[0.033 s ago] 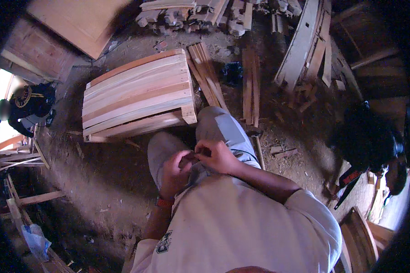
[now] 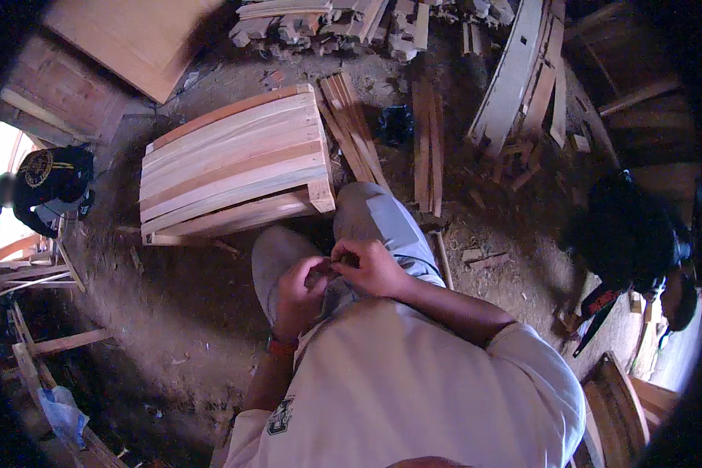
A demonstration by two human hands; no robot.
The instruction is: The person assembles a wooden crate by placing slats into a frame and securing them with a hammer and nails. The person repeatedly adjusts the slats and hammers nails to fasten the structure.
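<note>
Above my lap, my left hand (image 2: pixel 300 287) and my right hand (image 2: pixel 368 267) meet with their fingers curled and the fingertips pinched close together. Anything between them is too small or too hidden to make out. Beneath the hands are my grey trousers (image 2: pixel 390 226). Just beyond my knees stands a low slatted wooden piece (image 2: pixel 234 156), built of pale and reddish boards with a short leg at its near right corner. Neither hand touches it.
Loose slats (image 2: pixel 355 132) and long boards (image 2: pixel 427 148) lie right of the slatted piece. Timber is stacked at the back (image 2: pixel 320 27), and planks lean at the back right (image 2: pixel 515 70). One person (image 2: pixel 51 179) bends at the far left, another (image 2: pixel 632 234) at the right beside a saw (image 2: pixel 598 312).
</note>
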